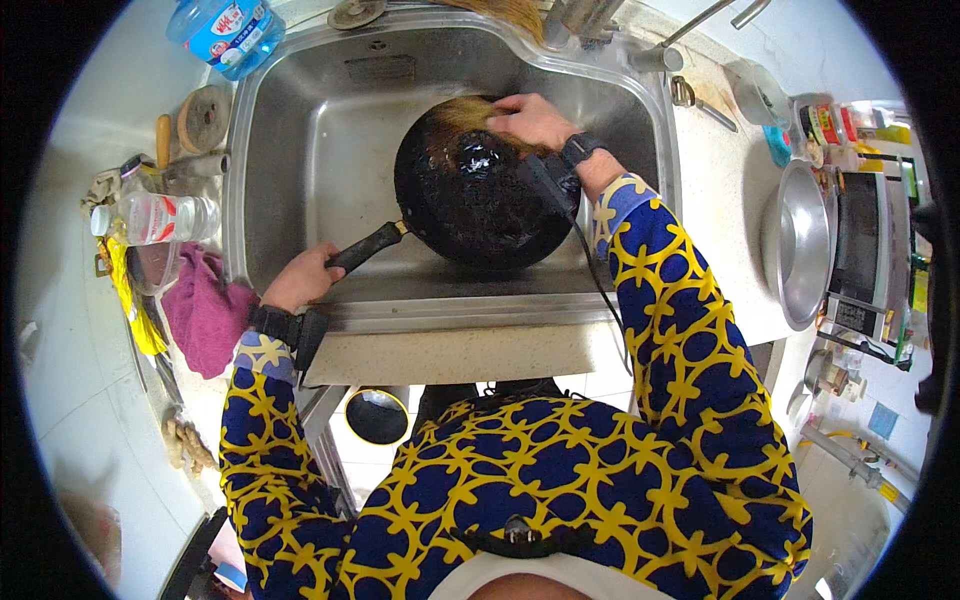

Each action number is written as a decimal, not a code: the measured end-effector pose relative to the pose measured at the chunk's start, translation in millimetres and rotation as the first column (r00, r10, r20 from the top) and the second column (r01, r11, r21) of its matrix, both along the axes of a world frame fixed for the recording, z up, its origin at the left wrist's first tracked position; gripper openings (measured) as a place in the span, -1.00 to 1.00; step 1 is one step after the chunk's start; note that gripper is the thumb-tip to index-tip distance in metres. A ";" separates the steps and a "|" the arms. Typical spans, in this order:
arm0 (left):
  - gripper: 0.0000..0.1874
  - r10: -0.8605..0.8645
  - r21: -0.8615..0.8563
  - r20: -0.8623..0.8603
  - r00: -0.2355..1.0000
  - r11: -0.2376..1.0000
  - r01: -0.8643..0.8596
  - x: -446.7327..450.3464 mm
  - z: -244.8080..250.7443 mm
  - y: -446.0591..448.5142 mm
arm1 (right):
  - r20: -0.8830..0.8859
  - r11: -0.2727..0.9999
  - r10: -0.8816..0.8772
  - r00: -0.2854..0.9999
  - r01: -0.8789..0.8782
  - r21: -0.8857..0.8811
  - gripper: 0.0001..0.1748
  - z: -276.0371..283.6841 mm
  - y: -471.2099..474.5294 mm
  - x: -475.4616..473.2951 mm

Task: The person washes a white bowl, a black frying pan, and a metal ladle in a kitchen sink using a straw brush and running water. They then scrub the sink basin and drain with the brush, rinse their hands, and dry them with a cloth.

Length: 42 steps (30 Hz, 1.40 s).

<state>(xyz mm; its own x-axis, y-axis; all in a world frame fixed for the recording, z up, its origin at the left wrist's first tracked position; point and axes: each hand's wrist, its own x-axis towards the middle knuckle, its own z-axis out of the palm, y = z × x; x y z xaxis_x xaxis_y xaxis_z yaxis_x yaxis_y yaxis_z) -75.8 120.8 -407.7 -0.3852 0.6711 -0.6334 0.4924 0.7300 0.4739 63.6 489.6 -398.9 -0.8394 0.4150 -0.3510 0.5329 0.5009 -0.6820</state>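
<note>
A black wok [480, 202] rests in the stainless steel sink [352, 142], with some liquid shining at its middle. My left hand [304, 277] is closed around the wok's black handle [367, 249] over the sink's front edge. At the wok's far right rim, my right hand [532, 120] holds a brown bristle brush [469, 114], its fibres against the inside of the pan. The fingers partly cover the brush. Both wrists carry black straps with devices, and a cable hangs from the right one.
A purple cloth [206, 311] and a clear plastic bottle [161, 217] lie left of the sink. A blue detergent bottle [229, 37] stands at the back left corner. The faucet [656, 58] is at the back right; a metal basin [802, 244] sits farther right.
</note>
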 end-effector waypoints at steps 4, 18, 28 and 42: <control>-0.62 0.061 -0.026 0.053 0.997 0.998 -0.060 15.2 17.1 3.1 | 0.288 0.883 -0.020 0.957 -0.118 0.453 -0.65 3.0 18.9 49.1; -0.76 0.448 -0.157 0.634 0.630 0.873 -0.462 66.1 68.5 26.2 | 0.136 0.896 0.414 0.900 -0.429 0.116 -0.64 29.9 -69.7 110.7; -0.81 0.476 -0.184 0.711 0.517 0.836 -0.518 88.9 80.0 33.4 | 0.554 0.726 0.491 0.672 -0.667 0.166 -0.72 45.4 -52.8 120.8; -0.81 0.465 -0.186 0.718 0.517 0.845 -0.502 97.9 80.2 34.1 | 0.523 0.753 0.508 0.684 -0.648 0.116 -0.72 58.3 -54.2 123.7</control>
<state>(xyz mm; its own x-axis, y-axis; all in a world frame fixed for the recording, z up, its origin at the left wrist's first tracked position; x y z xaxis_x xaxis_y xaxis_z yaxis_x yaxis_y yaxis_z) 22.1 154.9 -327.5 -0.0970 0.5551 -0.8261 -0.4400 0.7206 0.5359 187.3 435.4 -340.6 -0.7255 0.0329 -0.6875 0.2685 0.9332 -0.2387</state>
